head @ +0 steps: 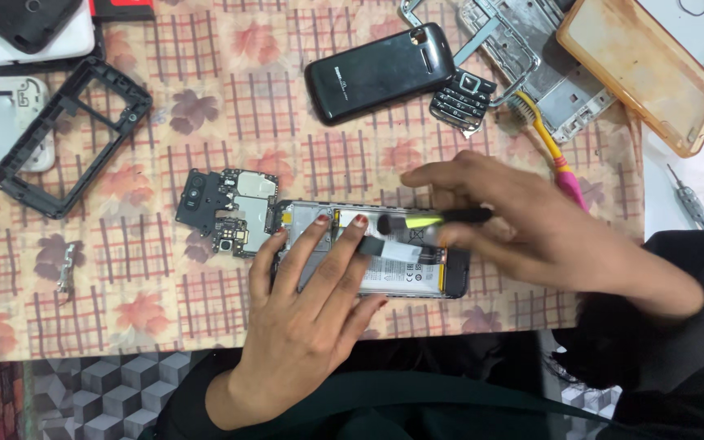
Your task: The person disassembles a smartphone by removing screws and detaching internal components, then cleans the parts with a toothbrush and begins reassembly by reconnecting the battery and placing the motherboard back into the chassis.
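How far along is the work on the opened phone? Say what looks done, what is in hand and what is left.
Done: the opened phone lies back off, and a circuit board sits loose beside it. In hand: the left hand steadies the phone while the right hand works a small brush over its battery. Left: the board is not yet back in, and the black frame lies apart.

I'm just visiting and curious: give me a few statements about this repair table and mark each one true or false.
1. The left hand rests on the opened phone. True.
2. The right hand holds a hammer. False: it holds a small brush with a yellow-green and black handle.
3. A circuit board lies just left of the opened phone. True.
4. The black phone near the top edge lies inside the black frame. False: they lie well apart on the cloth.
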